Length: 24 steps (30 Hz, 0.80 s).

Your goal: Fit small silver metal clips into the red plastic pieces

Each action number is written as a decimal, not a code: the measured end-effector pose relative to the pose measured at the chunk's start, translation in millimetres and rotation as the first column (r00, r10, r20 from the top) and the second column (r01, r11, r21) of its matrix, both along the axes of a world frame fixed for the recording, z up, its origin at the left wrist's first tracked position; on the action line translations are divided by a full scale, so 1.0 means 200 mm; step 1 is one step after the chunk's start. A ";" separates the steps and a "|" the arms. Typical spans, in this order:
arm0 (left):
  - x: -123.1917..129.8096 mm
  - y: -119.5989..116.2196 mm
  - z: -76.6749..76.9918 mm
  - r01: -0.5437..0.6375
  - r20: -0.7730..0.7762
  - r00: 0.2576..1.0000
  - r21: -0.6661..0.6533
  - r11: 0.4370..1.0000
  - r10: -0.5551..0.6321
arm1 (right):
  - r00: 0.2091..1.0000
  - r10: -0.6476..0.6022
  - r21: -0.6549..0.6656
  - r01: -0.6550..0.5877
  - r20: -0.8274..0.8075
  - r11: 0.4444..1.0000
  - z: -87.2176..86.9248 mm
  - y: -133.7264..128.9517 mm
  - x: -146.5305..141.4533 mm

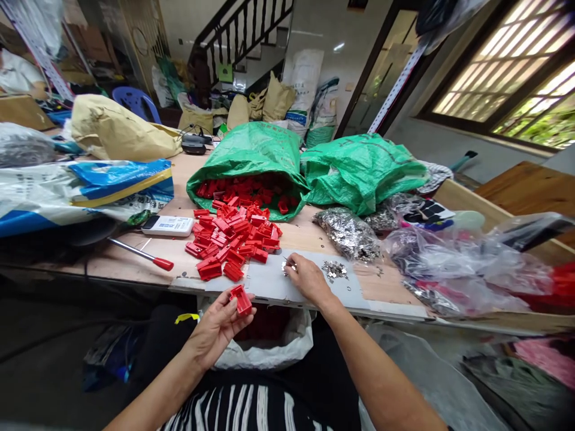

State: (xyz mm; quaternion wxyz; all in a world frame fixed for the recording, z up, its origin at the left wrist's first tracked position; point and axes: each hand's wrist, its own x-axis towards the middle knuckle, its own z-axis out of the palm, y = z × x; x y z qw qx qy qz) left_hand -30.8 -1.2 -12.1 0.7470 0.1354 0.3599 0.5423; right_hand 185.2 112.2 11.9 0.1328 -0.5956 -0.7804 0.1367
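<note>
My left hand holds a red plastic housing at the table's front edge, its hollow side facing up. Over the grey mat, my right hand has its fingertips pinched together at a few small metal pieces. Whether one is between the fingers is too small to make out. A small heap of metal clips lies on the mat just right of that hand. Beyond my left hand, a pile of red housings spills from the mouth of a green woven sack.
Below the table edge, an open white sack stands at my lap. A red-handled lever and a white box-like device are on the left. Bags of metal parts and clear plastic bags lie on the right. Another person sits far left.
</note>
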 end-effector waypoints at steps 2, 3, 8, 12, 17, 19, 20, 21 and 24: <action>0.00 0.00 0.01 0.005 0.020 1.000 -0.007 1.000 -0.005 | 0.998 -0.030 0.011 0.031 -0.062 0.999 0.01 0.00 0.01; 0.00 0.01 0.02 0.008 0.028 1.000 -0.011 1.000 -0.008 | 0.995 -0.032 0.018 0.034 -0.096 0.999 0.01 -0.01 0.01; 0.02 0.01 0.04 0.023 0.059 0.998 -0.033 0.999 -0.021 | 0.947 0.041 0.058 -0.024 -0.317 0.998 0.02 -0.03 0.02; 0.03 0.01 0.04 0.045 0.063 0.997 -0.045 0.998 -0.042 | 0.873 0.123 -0.029 -0.155 -0.472 0.987 0.05 -0.09 -0.02; 0.04 0.01 0.03 0.071 0.051 0.996 -0.066 0.995 -0.067 | 0.789 0.255 -0.080 -0.357 -0.559 0.931 0.10 -0.19 -0.13; 0.04 0.01 0.02 0.087 0.055 0.995 -0.056 0.995 -0.083 | 0.780 0.269 -0.091 -0.383 -0.564 0.919 0.11 -0.22 -0.17; 0.04 0.01 0.02 0.098 0.058 0.994 -0.048 0.994 -0.095 | 0.779 0.275 -0.097 -0.393 -0.564 0.914 0.11 -0.23 -0.19; 0.04 0.00 0.03 0.110 0.060 0.992 -0.041 0.993 -0.108 | 0.778 0.281 -0.101 -0.402 -0.561 0.910 0.11 -0.23 -0.20; 0.05 0.00 0.03 0.150 0.047 0.988 -0.032 0.988 -0.149 | 0.785 0.319 -0.091 -0.427 -0.530 0.899 0.12 -0.23 -0.22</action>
